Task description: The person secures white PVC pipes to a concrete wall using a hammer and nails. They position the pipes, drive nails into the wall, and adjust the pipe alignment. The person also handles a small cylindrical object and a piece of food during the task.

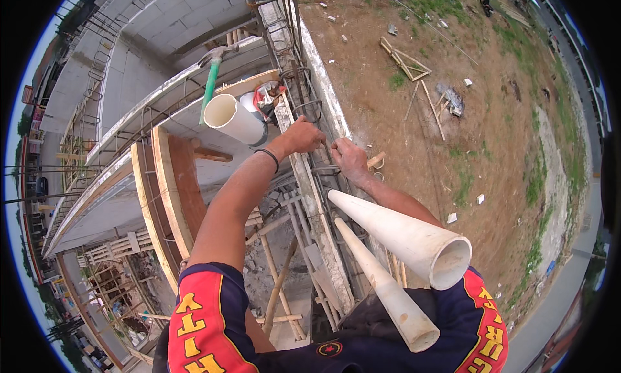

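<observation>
Both my hands are close together over the steel rebar cage (308,106) that runs along a narrow concrete beam. My left hand (301,136), with a dark band at the wrist, has its fingers pinched together above the bars. Just across from it, my right hand (350,158) is also closed, its fingertips curled in. Whatever they grip is too small to make out. Beside my left hand stands a wide white plastic pipe (242,122), its open end up. Two white pipes, a thick one (394,234) and a thinner one (388,282), rise by my right forearm.
A green-handled claw hammer (211,82) rests beyond the wide pipe, near a red and white bundle (266,96). Curved wooden formwork boards (176,185) stand at left. Poles (278,289) show far below. At right, bare ground (401,134) lies well beneath the beam's edge.
</observation>
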Demonstrator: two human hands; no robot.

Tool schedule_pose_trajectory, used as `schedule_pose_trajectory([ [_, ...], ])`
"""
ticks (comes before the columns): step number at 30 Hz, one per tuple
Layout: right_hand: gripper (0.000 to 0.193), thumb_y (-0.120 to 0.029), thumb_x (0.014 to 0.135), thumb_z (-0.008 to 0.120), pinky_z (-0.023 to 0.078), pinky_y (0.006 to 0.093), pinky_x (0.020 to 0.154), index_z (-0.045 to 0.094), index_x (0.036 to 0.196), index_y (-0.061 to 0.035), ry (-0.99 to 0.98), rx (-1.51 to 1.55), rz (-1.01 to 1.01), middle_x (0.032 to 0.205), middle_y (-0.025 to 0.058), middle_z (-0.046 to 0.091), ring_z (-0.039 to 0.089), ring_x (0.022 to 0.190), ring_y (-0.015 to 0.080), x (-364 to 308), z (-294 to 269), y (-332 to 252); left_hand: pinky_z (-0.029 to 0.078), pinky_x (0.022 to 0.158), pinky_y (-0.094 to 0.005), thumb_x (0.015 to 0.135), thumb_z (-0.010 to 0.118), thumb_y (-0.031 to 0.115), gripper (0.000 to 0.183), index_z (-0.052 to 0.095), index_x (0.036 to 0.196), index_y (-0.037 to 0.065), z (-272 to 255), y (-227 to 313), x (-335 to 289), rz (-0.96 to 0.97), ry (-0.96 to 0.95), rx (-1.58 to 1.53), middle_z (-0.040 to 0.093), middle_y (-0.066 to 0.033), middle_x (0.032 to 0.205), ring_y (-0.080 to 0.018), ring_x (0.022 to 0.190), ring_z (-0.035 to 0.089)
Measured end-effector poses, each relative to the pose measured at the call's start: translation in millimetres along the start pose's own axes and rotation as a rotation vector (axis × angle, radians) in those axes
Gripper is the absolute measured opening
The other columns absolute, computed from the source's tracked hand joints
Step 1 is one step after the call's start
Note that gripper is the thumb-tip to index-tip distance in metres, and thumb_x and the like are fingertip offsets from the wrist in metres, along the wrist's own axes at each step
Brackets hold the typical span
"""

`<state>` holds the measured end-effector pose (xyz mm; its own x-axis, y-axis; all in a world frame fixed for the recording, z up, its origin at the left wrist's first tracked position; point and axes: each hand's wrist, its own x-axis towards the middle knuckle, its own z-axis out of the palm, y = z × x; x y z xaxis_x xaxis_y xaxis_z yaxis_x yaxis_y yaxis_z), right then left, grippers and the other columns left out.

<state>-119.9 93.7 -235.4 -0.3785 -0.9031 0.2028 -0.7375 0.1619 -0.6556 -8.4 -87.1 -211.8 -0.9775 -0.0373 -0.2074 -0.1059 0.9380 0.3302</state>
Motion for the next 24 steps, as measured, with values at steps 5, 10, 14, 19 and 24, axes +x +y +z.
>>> schedule_pose_trajectory([
  [5, 0.01, -0.016, 0.084, 0.064, 0.051, 0.0445, 0.066, 0.059, 0.09, -0.0099, -0.027, -0.001, -0.042, 0.087, 0.01, 0.062, 0.063, 0.078, 0.0342, 4.4, -8.5, -4.1, 0.03, 0.11, -0.0542, 0.083, 0.065, 0.022, 0.016, 0.065, 0.095, 0.01, 9.3, -4.8, -6.0, 0.055, 0.042, -0.172, 0.067, -0.0093, 0.081, -0.0292, 0.09, 0.065],
  [10, 0.01, -0.017, 0.084, 0.064, 0.051, 0.0444, 0.066, 0.059, 0.091, -0.0102, -0.033, -0.01, -0.038, 0.088, 0.0099, 0.061, 0.063, 0.078, 0.0341, 3.2, -9.7, -2.5, 0.022, 0.114, -0.0575, 0.073, 0.077, 0.032, 0.042, 0.06, 0.106, 0.012, 0.2, -3.2, -15.9, 0.115, -0.074, -0.216, 0.067, -0.0067, 0.098, -0.0298, 0.099, 0.064],
  [14, 0.01, -0.018, 0.085, 0.063, 0.052, 0.0434, 0.067, 0.059, 0.092, -0.0107, -0.058, -0.01, -0.045, 0.087, 0.0094, 0.061, 0.064, 0.078, 0.0327, 7.2, -3.2, -10.8, 0.019, 0.115, -0.0586, 0.062, 0.085, 0.031, 0.059, 0.057, 0.11, 0.012, -17.5, -12.0, -21.6, 0.121, -0.199, -0.197, 0.065, -0.0053, 0.1, -0.0304, 0.106, 0.062],
  [19, 0.01, -0.018, 0.086, 0.062, 0.053, 0.0425, 0.067, 0.06, 0.094, -0.0112, -0.055, -0.014, -0.039, 0.088, 0.009, 0.061, 0.064, 0.077, 0.0311, 2.0, -11.2, -6.3, 0.019, 0.116, -0.0583, 0.057, 0.087, 0.02, 0.068, 0.052, 0.115, 0.012, -26.2, -16.2, -21.1, 0.283, -0.23, -0.196, 0.062, -0.0052, 0.105, -0.0293, 0.111, 0.059],
  [24, 0.012, -0.019, 0.087, 0.061, 0.053, 0.0425, 0.066, 0.058, 0.095, -0.0115, -0.067, -0.073, -0.033, 0.089, 0.009, 0.06, 0.065, 0.078, 0.031, 0.7, -6.2, 1.1, 0.022, 0.116, -0.0534, 0.059, 0.085, 0.014, 0.062, 0.051, 0.111, 0.013, -4.8, -25.8, -18.9, 0.338, -0.129, -0.216, 0.06, -0.0043, 0.105, -0.0257, 0.11, 0.058],
])
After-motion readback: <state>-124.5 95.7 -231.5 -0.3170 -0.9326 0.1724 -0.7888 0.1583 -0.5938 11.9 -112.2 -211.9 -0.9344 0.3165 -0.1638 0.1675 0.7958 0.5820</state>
